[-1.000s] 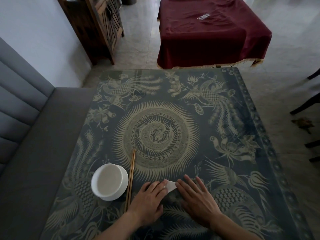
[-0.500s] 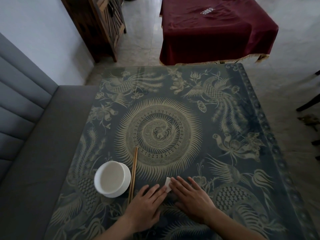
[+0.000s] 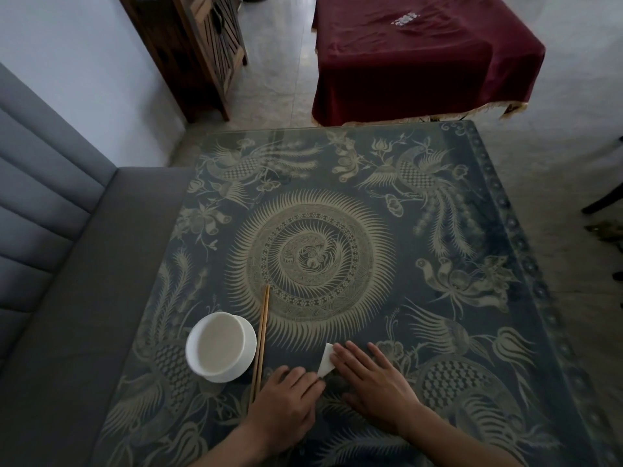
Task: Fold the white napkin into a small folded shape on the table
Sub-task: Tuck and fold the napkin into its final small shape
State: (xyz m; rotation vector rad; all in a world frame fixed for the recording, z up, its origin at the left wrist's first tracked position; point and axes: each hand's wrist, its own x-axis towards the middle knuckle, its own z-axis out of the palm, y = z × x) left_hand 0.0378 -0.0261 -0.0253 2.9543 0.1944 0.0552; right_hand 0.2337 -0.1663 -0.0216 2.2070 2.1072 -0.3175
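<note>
Currently both hands flat on desk point(image 3: 438, 230), palms down, near its front edge. Right hand point(image 3: 374, 382): fingers extended and slightly spread, pressing down on white napkin point(image 3: 326, 365); not gripping, laid open over it. Left hand point(image 3: 286, 402): fingers together, loosely curved, tips touching napkin's near-left corner; nothing clamped. Napkin: already small and folded, mostly hidden under right-hand fingers; only a white, roughly triangular corner visible, poking out left of the fingertips, lying flat on desk surface between the two hands. Exact fold shape under the hand: cannot tell.

Left of left hand: pair of wooden chopsticks point(image 3: 260, 342), lying together, running front to back, near end beside left-hand knuckles. Just left of chopsticks: white round bowl point(image 3: 220, 347), upright, pale inside, close to the chopsticks; contact not discernible. Desk surface: dark blue-grey with gold bird and flower pattern, large circular medallion at centre.

Beyond desk: table under dark red cloth point(image 3: 421, 59). Far left: grey padded bench point(image 3: 67, 264), wooden cabinet point(image 3: 202, 52) by wall.
</note>
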